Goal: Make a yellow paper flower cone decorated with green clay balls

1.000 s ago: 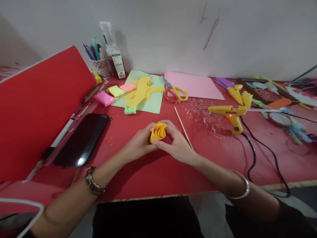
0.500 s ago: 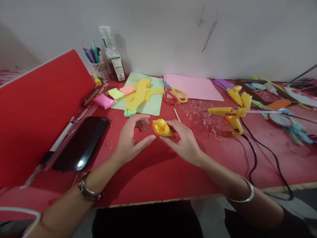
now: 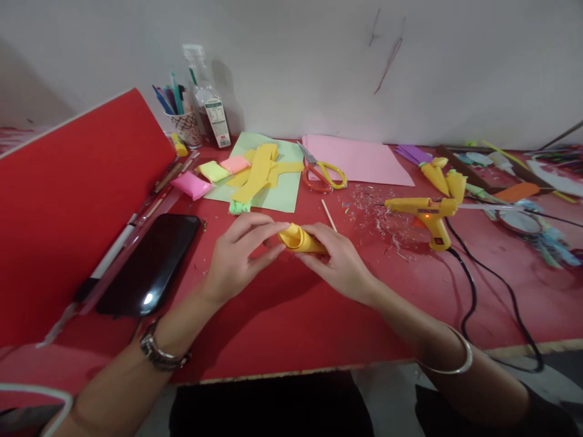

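Note:
A rolled yellow paper cone [image 3: 301, 240] lies sideways between my hands above the red table, its open, layered end facing left. My right hand [image 3: 334, 258] is closed around its right part, thumb below and fingers above. At the open end, the thumb and fingertips of my left hand [image 3: 241, 252] pinch the paper's edge. Just beyond my right hand lies a thin white stick [image 3: 328, 215]. Behind my hands, yellow paper strips [image 3: 259, 173] rest on a light green sheet [image 3: 286, 197], with scissors [image 3: 323, 173] to their right.
A yellow glue gun [image 3: 423, 212] with a lit orange light and a black cord lies at right, near paper scraps [image 3: 387, 227]. Yellow cone shapes [image 3: 435, 175] are behind it. At left are a phone [image 3: 150, 261], clay packets [image 3: 191, 185], a bottle [image 3: 214, 115] and a pen cup [image 3: 184, 124].
My left hand has moved in to the right and closed its fingertips on the cone's open end. The cone has tilted slightly lower in my right hand.

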Motion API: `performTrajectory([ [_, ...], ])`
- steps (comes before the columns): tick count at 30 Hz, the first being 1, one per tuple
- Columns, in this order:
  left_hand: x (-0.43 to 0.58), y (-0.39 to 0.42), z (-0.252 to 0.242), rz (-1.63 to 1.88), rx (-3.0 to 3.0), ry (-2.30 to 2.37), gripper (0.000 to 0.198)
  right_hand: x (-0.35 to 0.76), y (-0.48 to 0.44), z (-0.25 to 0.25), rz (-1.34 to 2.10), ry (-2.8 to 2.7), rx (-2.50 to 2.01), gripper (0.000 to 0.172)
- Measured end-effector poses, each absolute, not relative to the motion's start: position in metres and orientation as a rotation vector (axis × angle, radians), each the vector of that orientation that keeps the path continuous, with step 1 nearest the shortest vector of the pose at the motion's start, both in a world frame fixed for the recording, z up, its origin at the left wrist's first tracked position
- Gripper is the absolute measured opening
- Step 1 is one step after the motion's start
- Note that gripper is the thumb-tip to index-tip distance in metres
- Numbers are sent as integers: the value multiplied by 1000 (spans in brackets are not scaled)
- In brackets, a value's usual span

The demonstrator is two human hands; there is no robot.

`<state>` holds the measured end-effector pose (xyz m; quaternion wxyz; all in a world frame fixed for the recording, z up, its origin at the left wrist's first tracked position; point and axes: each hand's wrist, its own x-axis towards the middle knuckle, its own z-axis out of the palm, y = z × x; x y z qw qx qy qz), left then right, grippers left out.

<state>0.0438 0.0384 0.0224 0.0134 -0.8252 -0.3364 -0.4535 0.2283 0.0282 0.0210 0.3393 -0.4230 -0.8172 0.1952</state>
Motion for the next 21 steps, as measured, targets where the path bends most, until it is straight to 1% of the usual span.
performTrajectory([
  [5,44,40,22,-1387,-2538,-1006,10,228,28,22,505,-2112,-1119,21],
  [9,42,41,22,-1354,-2539,-991,9,228,29,22,496,-2119,-1107,22],
  [16,39,41,23,-1108,-2321,-900,12,227,28,20,417,-2122,-1132,21],
  [19,39,40,23,-1053,-2241,-824,12,226,27,19,382,-2126,-1160,21],
  [21,40,39,23,-1059,-2266,-865,10,226,27,18,365,-2140,-1161,22],
])
